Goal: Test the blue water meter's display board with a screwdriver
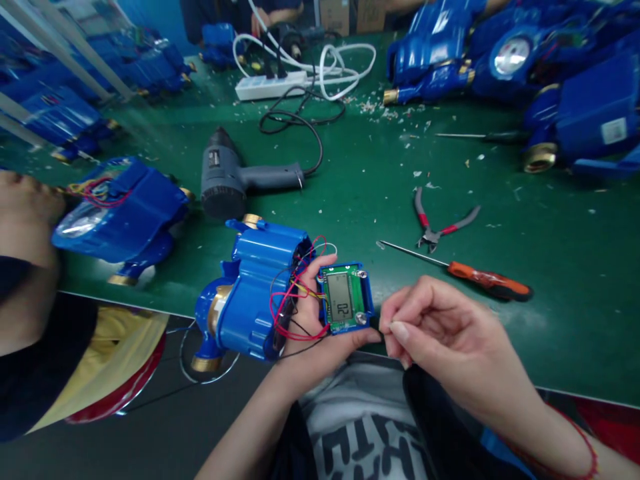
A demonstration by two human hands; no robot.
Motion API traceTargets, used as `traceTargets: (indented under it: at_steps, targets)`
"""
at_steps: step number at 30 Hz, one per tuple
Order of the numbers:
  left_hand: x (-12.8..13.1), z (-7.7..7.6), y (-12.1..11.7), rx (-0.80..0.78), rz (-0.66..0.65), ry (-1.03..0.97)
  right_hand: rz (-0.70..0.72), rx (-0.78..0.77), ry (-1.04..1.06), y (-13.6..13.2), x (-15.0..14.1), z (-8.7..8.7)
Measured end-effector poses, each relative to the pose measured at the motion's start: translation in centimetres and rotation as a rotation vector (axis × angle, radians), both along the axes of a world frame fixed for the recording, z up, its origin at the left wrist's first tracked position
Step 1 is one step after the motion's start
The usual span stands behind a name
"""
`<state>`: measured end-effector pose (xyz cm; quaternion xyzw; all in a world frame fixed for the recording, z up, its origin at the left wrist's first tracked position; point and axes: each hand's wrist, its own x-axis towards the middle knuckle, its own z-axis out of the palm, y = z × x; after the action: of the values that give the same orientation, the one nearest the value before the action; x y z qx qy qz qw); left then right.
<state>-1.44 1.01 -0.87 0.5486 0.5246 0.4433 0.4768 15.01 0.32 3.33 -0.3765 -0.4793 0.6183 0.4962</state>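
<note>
Circuit board (357, 300): held in the left hand (323, 348), its display (340, 297) facing up, above the table's (370, 193) near edge.
Left fingers: closed around the board, the thumb along its near side, a finger reaching past its far left corner.
Right hand (445, 333): just beside the board's right side, apart from it; thumb and fingers are pinched together, though whether something small sits between them I cannot tell.
Wires (287, 327): red, black and yellow, running between the board and the blue meter (265, 287), some crossing the left hand.
Blue meter: left of that hand, lying across the table's near edge, one brass end hanging past it.
Screwdriver (463, 269): on the table beyond the right hand, tip toward the far left corner.
Pliers (431, 235): just beyond the screwdriver, handles spread toward the far edge.
Heat gun (235, 180): beyond the meter.
</note>
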Motion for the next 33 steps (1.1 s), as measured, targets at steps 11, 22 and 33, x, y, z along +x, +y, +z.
traceTargets:
  at_steps: [11,22,33]
  targets:
    - [-0.1,0.2,0.1,-0.058,0.004,-0.161,-0.03,0.02,-0.041,-1.0,1.0,-2.0]
    - [0.4,0.8,0.5,-0.028,0.01,-0.233,-0.065,-0.031,-0.089,-1.4,2.1,-3.5]
    - [0.8,0.8,0.6,0.019,0.05,-0.218,-0.207,0.274,-0.492,-1.1,2.3,-3.7]
